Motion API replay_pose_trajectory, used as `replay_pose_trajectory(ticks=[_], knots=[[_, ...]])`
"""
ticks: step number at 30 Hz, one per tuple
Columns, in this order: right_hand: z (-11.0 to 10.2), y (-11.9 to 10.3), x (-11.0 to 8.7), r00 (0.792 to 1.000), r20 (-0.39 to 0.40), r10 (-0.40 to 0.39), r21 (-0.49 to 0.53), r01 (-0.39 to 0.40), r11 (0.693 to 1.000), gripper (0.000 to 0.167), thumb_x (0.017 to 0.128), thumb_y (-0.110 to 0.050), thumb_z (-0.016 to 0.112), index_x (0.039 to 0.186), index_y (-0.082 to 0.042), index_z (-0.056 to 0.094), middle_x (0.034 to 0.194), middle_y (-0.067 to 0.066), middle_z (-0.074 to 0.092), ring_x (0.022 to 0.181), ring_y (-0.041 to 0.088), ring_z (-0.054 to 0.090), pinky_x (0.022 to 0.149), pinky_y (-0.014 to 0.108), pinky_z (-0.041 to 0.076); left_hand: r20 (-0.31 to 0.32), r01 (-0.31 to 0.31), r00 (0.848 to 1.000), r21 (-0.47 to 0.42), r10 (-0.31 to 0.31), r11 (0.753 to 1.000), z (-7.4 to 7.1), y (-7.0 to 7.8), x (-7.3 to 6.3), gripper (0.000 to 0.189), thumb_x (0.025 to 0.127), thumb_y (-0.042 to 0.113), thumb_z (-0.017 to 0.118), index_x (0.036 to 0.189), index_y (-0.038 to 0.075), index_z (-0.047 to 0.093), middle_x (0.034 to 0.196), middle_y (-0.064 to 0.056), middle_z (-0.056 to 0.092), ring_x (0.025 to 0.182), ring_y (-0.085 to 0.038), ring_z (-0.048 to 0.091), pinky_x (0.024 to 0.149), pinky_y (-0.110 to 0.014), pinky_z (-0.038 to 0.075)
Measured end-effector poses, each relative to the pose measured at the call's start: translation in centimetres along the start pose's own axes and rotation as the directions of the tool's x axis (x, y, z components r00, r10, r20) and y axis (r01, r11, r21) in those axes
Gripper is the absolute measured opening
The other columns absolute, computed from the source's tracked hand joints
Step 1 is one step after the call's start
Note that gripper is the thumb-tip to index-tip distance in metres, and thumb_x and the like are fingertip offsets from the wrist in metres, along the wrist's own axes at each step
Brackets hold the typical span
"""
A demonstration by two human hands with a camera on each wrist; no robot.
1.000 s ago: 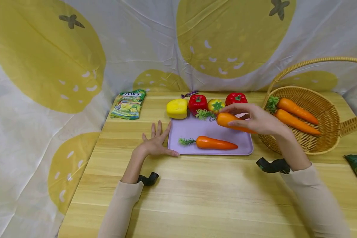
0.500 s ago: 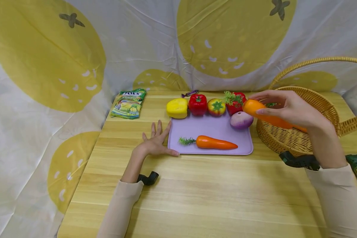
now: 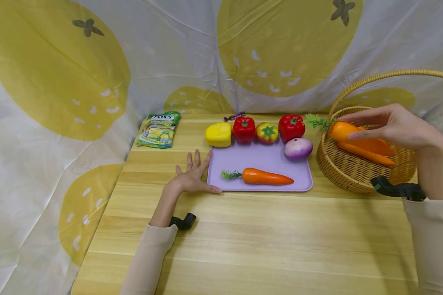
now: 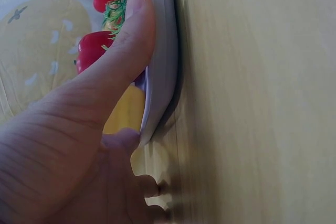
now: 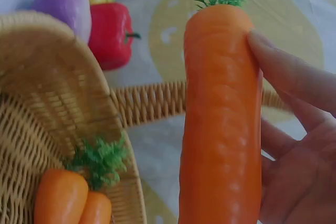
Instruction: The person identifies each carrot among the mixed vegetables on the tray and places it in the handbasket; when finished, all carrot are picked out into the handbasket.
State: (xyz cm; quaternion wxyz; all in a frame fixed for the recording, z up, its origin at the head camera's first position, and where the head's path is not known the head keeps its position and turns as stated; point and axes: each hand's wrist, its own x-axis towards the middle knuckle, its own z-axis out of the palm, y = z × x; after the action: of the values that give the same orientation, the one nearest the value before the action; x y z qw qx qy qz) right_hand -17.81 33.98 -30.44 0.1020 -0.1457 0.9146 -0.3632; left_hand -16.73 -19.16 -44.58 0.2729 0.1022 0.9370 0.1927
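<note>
Over the wicker basket (image 3: pixel 339 172), my right hand (image 3: pixel 406 127) grips an orange carrot (image 5: pixel 223 114) near its leafy top, between thumb and fingers. More carrots (image 5: pixel 60 198) lie inside the basket, partly hidden in the head view by the held one. My left hand (image 3: pixel 192 176) is spread at the left edge of the lilac tray (image 3: pixel 258 157), its thumb at the near left corner. Another carrot (image 3: pixel 267 176) lies along the tray's near side. A purple-and-white eggplant-like vegetable (image 3: pixel 298 148) sits at the tray's right end.
Along the tray's far side stand a yellow pepper (image 3: pixel 218 135), a red pepper (image 3: pixel 244 130), a yellow-red fruit (image 3: pixel 267 133) and a second red pepper (image 3: pixel 292 127). A green snack packet (image 3: pixel 158 130) lies back left, and a purple-wrapped candy (image 3: pixel 234 116) behind the peppers. The basket's handle (image 3: pixel 387 73) arches up.
My right hand has carried its carrot rightward from above the tray to over the basket. The left hand has stayed at the tray's edge.
</note>
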Motion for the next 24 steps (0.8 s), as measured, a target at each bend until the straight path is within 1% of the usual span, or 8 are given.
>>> replay_pose_trajectory(ticks=[5,9,12,16,17,19,21,24], knots=[[-1.8,2.5,-0.2,0.993,0.023,0.112,-0.065,-0.11,0.992,0.049,0.094,-0.023,0.079,0.141,-0.021,0.066,0.118,-0.037,0.066,0.106,-0.027,0.047,0.08,0.002,0.036,0.016,0.012,1.0,0.01,-0.012,1.0,0.1,-0.5,0.5,0.144,0.057,0.093,0.07,0.158,0.048,-0.021,0.165,-0.009,-0.039,0.151,-0.034,-0.041,0.112,-0.08,-0.021],[-2.6,3.9,-0.2,0.984,0.079,0.163,-0.101,-0.155,0.983,0.05,0.096,-0.026,0.076,0.144,-0.021,0.064,0.118,-0.038,0.064,0.103,-0.027,0.047,0.078,0.004,0.04,0.02,0.01,1.0,0.005,-0.01,1.0,0.1,-0.6,0.6,0.144,0.057,0.093,0.072,0.159,0.048,-0.021,0.166,-0.009,-0.039,0.151,-0.034,-0.041,0.112,-0.079,-0.021],[-2.8,4.6,0.0,0.969,0.133,0.208,-0.112,-0.194,0.975,0.052,0.097,-0.03,0.074,0.146,-0.021,0.061,0.116,-0.041,0.062,0.101,-0.027,0.047,0.097,0.029,0.051,0.018,0.015,1.0,0.01,-0.015,1.0,0.0,-0.2,0.4,0.142,0.061,0.089,0.074,0.158,0.049,-0.021,0.165,-0.008,-0.04,0.15,-0.033,-0.042,0.113,-0.079,-0.02],[-2.5,5.6,0.9,0.952,0.179,0.248,-0.113,-0.23,0.967,0.052,0.097,-0.034,0.074,0.145,-0.018,0.062,0.115,-0.04,0.063,0.099,-0.024,0.049,0.095,0.033,0.053,0.021,0.009,1.0,-0.005,-0.009,1.0,-0.7,0.8,-0.8,0.14,0.067,0.081,0.078,0.161,0.044,-0.019,0.166,-0.01,-0.038,0.152,-0.035,-0.04,0.112,-0.079,-0.021],[-2.4,5.7,1.2,0.951,0.178,0.254,-0.119,-0.235,0.965,0.052,0.096,-0.034,0.075,0.144,-0.017,0.063,0.115,-0.038,0.065,0.099,-0.023,0.051,0.091,0.026,0.052,0.023,0.009,1.0,-0.013,-0.009,1.0,-0.8,1.0,-1.1,0.14,0.068,0.08,0.079,0.162,0.043,-0.018,0.166,-0.011,-0.038,0.152,-0.036,-0.04,0.112,-0.079,-0.022],[-2.0,6.0,1.8,0.948,0.173,0.267,-0.143,-0.244,0.959,0.052,0.094,-0.036,0.077,0.141,-0.016,0.066,0.118,-0.027,0.071,0.1,-0.018,0.054,0.087,0.022,0.05,0.03,0.01,0.999,-0.025,-0.01,1.0,-1.0,1.3,-1.4,0.139,0.069,0.079,0.079,0.162,0.041,-0.017,0.166,-0.011,-0.038,0.152,-0.036,-0.039,0.113,-0.078,-0.023],[-1.6,6.1,2.2,0.944,0.176,0.279,-0.16,-0.252,0.954,0.054,0.092,-0.037,0.079,0.139,-0.014,0.067,0.123,-0.012,0.075,0.102,-0.012,0.055,0.096,0.036,0.051,0.022,0.004,1.0,-0.028,-0.003,1.0,-0.8,1.1,-1.2,0.14,0.068,0.081,0.078,0.163,0.041,-0.017,0.166,-0.012,-0.038,0.152,-0.037,-0.04,0.112,-0.079,-0.023],[-0.9,6.1,2.7,0.943,0.178,0.28,-0.182,-0.248,0.952,0.054,0.089,-0.036,0.083,0.136,-0.013,0.07,0.129,0.009,0.074,0.104,-0.002,0.06,0.096,0.045,0.052,0.022,-0.004,1.0,-0.037,0.005,0.999,-0.9,1.4,-1.5,0.139,0.068,0.08,0.078,0.163,0.04,-0.016,0.166,-0.013,-0.037,0.152,-0.039,-0.038,0.111,-0.08,-0.022]])
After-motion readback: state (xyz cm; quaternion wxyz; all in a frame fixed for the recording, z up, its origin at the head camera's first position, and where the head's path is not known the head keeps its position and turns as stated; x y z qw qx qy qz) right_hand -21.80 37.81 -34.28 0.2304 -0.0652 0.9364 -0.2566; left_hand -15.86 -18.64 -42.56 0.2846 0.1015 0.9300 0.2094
